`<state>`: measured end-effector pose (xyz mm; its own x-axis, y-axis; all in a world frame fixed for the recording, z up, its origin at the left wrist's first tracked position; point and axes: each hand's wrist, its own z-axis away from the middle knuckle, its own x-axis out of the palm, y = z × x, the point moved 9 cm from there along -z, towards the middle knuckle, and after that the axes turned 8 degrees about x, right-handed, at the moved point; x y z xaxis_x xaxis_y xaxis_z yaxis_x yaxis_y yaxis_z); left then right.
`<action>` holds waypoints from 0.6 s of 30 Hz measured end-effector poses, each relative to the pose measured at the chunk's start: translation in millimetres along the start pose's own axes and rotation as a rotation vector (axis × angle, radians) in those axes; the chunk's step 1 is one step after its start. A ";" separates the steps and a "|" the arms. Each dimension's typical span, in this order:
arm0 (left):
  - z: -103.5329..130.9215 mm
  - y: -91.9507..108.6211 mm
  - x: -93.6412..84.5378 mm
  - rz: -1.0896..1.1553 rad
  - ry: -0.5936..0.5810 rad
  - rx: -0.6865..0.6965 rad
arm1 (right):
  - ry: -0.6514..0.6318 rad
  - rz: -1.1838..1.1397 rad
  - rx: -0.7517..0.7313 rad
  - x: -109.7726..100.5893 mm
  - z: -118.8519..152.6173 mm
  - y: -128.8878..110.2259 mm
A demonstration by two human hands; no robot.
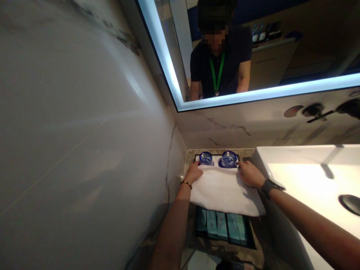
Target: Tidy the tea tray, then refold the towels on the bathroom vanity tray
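Note:
A white towel [222, 187] is stretched between my two hands over the marble counter. My left hand [194, 171] pinches its far left corner, beside a blue-tinted glass [206, 158]. At the far right corner my right hand [250, 173] grips the cloth, its fingertips close to a second blue-tinted glass [229, 159]. Both glasses stand behind the towel's far edge on a dark-rimmed tray [216, 155] with a white surface. Below the near edge of the towel lies a dark tray [225, 240] with several pale teal packets [222, 224]; the towel hides what is under it.
To the right stands a white basin [298, 161] with a dark drain [350, 204]. Black wall taps [320, 112] jut out above it. A light-edged mirror [253, 95] reflects a person with a green lanyard. A marble wall [84, 131] rises close on the left.

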<state>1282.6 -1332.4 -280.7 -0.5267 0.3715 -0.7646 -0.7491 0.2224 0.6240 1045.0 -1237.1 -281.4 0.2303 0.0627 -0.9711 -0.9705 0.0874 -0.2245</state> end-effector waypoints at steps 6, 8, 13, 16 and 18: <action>11.9 14.2 -24.7 -0.077 0.132 0.063 | 0.071 0.041 -0.039 -24.6 14.9 -7.7; 30.6 26.5 -35.9 -0.105 0.187 0.121 | 0.111 0.050 -0.053 -37.6 31.3 -9.6; 107.7 42.3 -45.8 -0.140 0.275 0.268 | 0.194 0.030 -0.139 -52.1 97.6 -19.4; 144.9 35.4 -36.4 -0.197 0.290 0.334 | 0.208 -0.021 -0.227 -35.5 134.4 -32.8; 154.1 26.7 -26.4 -0.241 0.247 0.342 | 0.182 -0.038 -0.234 -16.4 146.7 -38.6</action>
<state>1338.5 -1197.4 -219.1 -0.4654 0.0567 -0.8833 -0.7081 0.5749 0.4100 1089.0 -1095.6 -244.9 0.2712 -0.1178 -0.9553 -0.9562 -0.1467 -0.2533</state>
